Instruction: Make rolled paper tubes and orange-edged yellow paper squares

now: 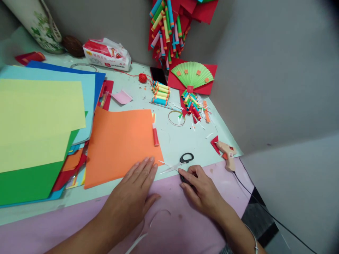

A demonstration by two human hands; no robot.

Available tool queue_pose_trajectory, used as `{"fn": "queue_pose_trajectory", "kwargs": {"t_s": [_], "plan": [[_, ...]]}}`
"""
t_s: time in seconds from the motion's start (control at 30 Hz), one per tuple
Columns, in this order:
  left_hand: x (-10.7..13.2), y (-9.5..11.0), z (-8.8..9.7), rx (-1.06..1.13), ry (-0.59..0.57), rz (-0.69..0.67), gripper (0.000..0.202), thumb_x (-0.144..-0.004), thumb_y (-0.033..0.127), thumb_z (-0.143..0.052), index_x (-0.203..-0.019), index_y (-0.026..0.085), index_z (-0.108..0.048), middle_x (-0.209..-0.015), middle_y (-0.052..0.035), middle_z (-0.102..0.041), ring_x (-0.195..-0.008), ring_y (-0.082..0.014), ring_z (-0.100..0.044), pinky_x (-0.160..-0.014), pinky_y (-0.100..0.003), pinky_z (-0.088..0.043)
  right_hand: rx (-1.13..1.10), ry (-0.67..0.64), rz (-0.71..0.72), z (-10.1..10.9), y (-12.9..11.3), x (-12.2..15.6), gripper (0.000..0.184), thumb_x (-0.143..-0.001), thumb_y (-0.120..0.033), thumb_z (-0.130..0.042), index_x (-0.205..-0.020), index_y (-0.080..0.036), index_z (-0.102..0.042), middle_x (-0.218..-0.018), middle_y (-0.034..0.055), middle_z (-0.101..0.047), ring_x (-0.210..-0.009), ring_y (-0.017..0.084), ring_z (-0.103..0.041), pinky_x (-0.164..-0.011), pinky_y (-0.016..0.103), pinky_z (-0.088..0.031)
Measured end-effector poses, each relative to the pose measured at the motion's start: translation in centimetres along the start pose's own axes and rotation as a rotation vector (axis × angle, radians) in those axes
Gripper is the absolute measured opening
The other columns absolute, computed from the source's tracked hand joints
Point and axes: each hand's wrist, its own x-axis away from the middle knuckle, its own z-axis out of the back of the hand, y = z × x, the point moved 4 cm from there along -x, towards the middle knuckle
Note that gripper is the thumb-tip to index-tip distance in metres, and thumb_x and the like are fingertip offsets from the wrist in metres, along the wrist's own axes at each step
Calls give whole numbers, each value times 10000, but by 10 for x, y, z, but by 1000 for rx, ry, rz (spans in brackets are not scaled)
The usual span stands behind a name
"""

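Left hand point(132, 195): fingers straight and side by side, thumb out to the right, palm down, gripping nothing; the fingertips rested on the near right part of the orange sheet point(119, 144). Right hand point(202, 188): fingers curled in, thumb and index finger at the near black loop of the scissors point(176, 167) – that loop was partly hidden, so how deep the fingers sat I couldn't tell. The blades stood apart, points to the left, close to the sheet's near right corner.

The sheet lay flat on the pale table cover point(182, 141), just right of the paper pile point(39, 120). It looked light, thin and bendy, easy to crease or slide; a flat palm suited it, or a pinch at the right edge or near corner. Scissors probably light but rigid, fine-tipped – best held by the loops, not the blades.

Farther out, a red tube point(155, 137) rested on the sheet's right side, a thin ring point(168, 119) lay beyond it, a glue gun point(227, 153) sat far right, and a green fan point(193, 74) was at the far side.
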Motion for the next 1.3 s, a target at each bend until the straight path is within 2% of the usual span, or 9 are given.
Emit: {"fn": "queue_pose_trajectory", "kwargs": {"t_s": [0.73, 1.3], "plan": [[-2, 3, 1, -50, 31, -19, 609, -942, 424, -494, -1397, 20, -470, -1458, -244, -514, -1337, -334, -512, -1105, -465, -378, 18, 24, -1, 2, 3, 4, 450, -934, -173, -519, -1381, -215, -552, -1013, 96, -505, -826, 196, -556, -700, 358, -539], [-1, 4, 2, -24, 40, -18, 620, -921, 397, -550, -1393, 0, -480, -1464, -255, -503, -1341, -346, -504, -1109, -476, -383, 58, -5, 2, 4, -2, 4, 446, -934, -174, -520, -1377, -213, -556, -1003, 92, -520, -831, 193, -570, -693, 344, -535]]}}
